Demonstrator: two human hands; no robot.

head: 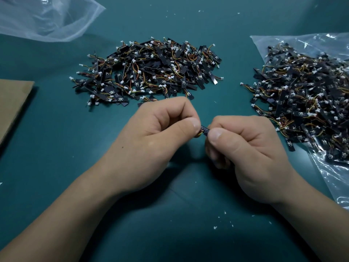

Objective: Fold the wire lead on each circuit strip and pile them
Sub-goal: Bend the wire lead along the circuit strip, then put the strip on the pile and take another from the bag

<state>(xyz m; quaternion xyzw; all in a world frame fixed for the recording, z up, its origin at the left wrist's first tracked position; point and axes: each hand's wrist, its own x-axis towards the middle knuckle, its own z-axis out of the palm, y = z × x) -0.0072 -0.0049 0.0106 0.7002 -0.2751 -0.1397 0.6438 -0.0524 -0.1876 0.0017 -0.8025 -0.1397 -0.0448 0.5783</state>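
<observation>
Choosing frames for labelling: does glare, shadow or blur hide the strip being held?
Head view: glare streaks the right plastic bag; a dark shadow lies on the table under the wrists; the held strip is sharp, but only a short piece shows between the left hand and right hand.

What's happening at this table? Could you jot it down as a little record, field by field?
surface: green table
left hand: pinches one end of a circuit strip
right hand: pinches the other end of it
middle pile: strips with wires, heaped on the table
right pile: more strips, heaped on a clear plastic bag
left edge: cardboard sheet
top left: second plastic bag
</observation>
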